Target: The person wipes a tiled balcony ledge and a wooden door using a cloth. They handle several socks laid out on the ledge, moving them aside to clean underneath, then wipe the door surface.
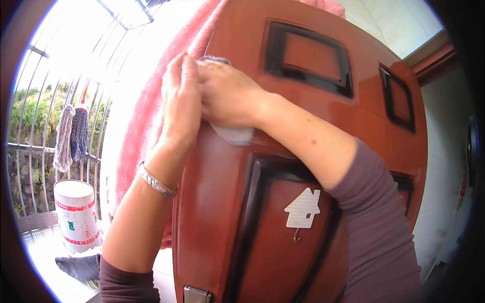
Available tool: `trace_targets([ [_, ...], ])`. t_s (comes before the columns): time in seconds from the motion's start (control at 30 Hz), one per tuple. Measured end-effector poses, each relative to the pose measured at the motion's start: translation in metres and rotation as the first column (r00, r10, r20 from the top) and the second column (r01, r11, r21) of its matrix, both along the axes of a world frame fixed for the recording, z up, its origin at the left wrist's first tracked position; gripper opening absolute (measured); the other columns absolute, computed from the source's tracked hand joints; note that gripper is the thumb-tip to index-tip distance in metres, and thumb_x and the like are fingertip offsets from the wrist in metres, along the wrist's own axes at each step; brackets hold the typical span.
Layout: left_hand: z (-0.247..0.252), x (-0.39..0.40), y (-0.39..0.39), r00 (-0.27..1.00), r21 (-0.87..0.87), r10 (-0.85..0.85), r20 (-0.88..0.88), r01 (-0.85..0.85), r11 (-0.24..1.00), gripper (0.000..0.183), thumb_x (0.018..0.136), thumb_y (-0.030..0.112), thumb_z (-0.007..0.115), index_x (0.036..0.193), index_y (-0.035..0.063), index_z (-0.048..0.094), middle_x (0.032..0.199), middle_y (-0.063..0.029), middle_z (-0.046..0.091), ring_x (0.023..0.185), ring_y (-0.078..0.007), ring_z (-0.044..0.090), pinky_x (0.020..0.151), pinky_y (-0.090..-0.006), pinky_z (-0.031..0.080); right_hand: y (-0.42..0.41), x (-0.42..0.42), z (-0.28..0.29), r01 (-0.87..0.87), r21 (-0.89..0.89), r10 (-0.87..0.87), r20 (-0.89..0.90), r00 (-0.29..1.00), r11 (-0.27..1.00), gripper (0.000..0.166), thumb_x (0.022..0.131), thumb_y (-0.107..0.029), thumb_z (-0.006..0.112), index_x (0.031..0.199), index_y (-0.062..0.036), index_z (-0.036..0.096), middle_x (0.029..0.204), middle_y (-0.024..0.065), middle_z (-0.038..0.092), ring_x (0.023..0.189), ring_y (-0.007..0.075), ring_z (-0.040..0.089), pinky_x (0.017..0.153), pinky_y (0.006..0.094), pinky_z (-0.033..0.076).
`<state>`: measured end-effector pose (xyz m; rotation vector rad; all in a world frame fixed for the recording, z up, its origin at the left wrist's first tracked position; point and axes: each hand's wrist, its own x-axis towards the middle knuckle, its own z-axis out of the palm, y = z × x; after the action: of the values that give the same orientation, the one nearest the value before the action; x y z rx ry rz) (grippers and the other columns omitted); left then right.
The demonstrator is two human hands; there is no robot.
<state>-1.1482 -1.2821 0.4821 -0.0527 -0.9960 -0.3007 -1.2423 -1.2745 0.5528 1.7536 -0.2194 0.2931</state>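
Note:
A red-brown panelled door (212, 181) with black-edged panels stands before me. My right hand (231, 94) presses a whitish cloth (235, 135) against the door near its left edge; part of the cloth shows below the hand, and a darker patterned edge shows above it. Beside it my left hand (182, 98) is raised with its fingers together, next to the right hand at the door's edge. Whether its palm holds anything is hidden. A pink towel-like fabric (140, 136) hangs behind the door's left edge.
A white house-shaped hook (303, 208) is fixed to the door. A metal latch plate (197, 294) sits low on its edge. To the left are window bars (34, 147), hanging mop heads (79, 132), a white drum (75, 216) with red bands, and dark fabric (79, 267).

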Motion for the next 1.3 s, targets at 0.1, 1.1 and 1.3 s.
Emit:
trace_targets([
  [0.1,-0.016,0.007,-0.01,0.919,0.06,0.38,0.109,-0.387,0.92,0.044,0.101,0.037,0.044,0.131,0.0063,0.053,0.132,-0.0209,0.055,0.129,-0.0385,0.043,0.112,-0.044,0.029,0.023,-0.023,-0.031,-0.011,-0.025,0.006,-0.207,0.978,1.0,0.033,0.086,-0.03,0.058,0.109,-0.0079,0.068,0.123,0.013,0.059,0.123,0.0309,0.052,0.107,0.0431,0.039],
  [1.1,0.045,-0.041,0.008,0.594,-0.111,0.799,0.099,-0.791,0.602,0.028,0.095,0.027,0.049,0.098,0.0016,0.06,0.102,-0.02,0.062,0.099,-0.0391,0.057,0.087,-0.0514,0.043,0.045,-0.076,0.039,0.019,-0.259,0.057,0.284,0.957,0.966,0.04,0.089,-0.028,0.049,0.122,-0.0099,0.063,0.133,0.0141,0.055,0.123,0.0316,0.052,0.109,0.0477,0.035],
  [1.3,0.047,-0.044,-0.017,0.442,-0.141,0.878,0.184,-0.872,0.469,0.049,0.098,0.033,0.047,0.137,0.0022,0.049,0.145,-0.0254,0.042,0.139,-0.0417,0.033,0.116,-0.0512,0.023,0.07,-0.124,0.146,0.496,-0.502,-0.066,0.652,0.755,0.708,0.038,0.094,-0.035,0.046,0.126,-0.0234,0.062,0.131,0.0109,0.057,0.121,0.0323,0.053,0.099,0.0482,0.045],
])
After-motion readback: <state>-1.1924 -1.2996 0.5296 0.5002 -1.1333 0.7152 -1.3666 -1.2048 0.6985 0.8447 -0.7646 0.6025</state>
